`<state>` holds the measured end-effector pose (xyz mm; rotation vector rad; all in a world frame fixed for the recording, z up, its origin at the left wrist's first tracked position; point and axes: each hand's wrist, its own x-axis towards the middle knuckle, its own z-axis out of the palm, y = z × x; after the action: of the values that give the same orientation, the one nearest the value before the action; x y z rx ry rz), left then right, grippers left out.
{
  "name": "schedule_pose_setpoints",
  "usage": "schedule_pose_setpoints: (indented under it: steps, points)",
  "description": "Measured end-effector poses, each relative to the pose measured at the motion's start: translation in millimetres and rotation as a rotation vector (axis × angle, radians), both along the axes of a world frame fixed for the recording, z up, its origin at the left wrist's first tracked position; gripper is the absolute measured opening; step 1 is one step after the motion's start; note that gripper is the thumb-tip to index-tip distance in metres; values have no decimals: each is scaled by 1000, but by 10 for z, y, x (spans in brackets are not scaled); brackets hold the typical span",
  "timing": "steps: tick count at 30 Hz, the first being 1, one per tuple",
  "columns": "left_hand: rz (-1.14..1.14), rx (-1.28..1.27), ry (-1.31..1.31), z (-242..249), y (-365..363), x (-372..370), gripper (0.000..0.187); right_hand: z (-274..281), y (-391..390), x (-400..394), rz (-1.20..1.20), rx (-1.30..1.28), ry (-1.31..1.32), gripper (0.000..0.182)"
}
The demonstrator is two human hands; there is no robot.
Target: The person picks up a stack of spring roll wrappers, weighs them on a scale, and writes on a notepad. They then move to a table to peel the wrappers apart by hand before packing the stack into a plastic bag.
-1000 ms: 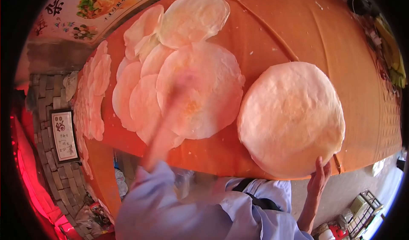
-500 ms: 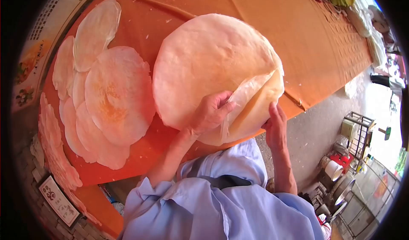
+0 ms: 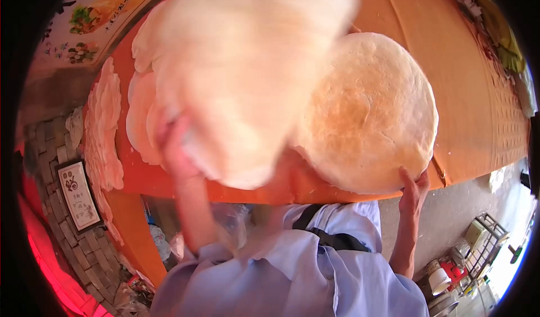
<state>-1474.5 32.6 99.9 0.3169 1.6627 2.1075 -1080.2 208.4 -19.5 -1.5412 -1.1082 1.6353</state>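
A thin round flatbread sheet (image 3: 247,75), smeared by motion, hangs from my left hand (image 3: 179,142). That hand is blurred but closed on the sheet's near-left edge. On the table to its right lies a round stack of flatbreads (image 3: 371,114), pale with a browned middle. My right hand (image 3: 415,186) pinches the near-right rim of this stack, thumb on top and the other fingers tucked below. Behind the lifted sheet, other thin flatbreads (image 3: 142,117) are spread on the left of the table, partly hidden.
An orange cloth (image 3: 472,92) covers the table. More flatbreads (image 3: 104,131) lie along its left edge. A framed sign (image 3: 79,196) stands against bricks at left. Pots and a metal rack (image 3: 489,238) are on the floor at right.
My left hand has peeled the top sheet off the stack and swung it left, over the spread flatbreads. My right hand has stayed at the stack's rim. The view has shifted left.
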Motion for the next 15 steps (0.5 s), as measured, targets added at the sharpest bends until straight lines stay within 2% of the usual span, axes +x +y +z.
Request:
schedule_pose_setpoints:
  steps: [1,3,4,5,6,8,9,11,14,15]
  points:
    - [116,-9,73,-28,-377,-199,32,-28,18,32,15,-10,-19,48]
    - [298,-11,47,-87,-1081,-434,50,-106,20,65,31,-23,-19,47]
    - [365,19,13,-268,-1502,-585,49,-163,18,84,28,-22,-6,46]
    - [336,16,-2,-494,-1957,-727,48,-193,25,132,20,-18,-2,46]
    - [437,-90,-108,-640,-2239,-731,45,-194,11,132,3,-8,24,45]
    - [496,-227,-249,-1249,-3057,-775,42,-96,9,85,-20,-33,29,43]
    - [534,-282,-297,-1430,-3235,-672,43,-48,28,53,-28,-72,15,43]
    - [790,-1018,-247,-1562,-3105,-545,43,119,44,-21,14,-32,-17,41]
    - [390,-726,131,-1430,-1907,295,39,177,31,-125,52,23,28,38]
    - [90,-526,28,-1402,-1463,567,41,218,24,-161,59,33,56,38]
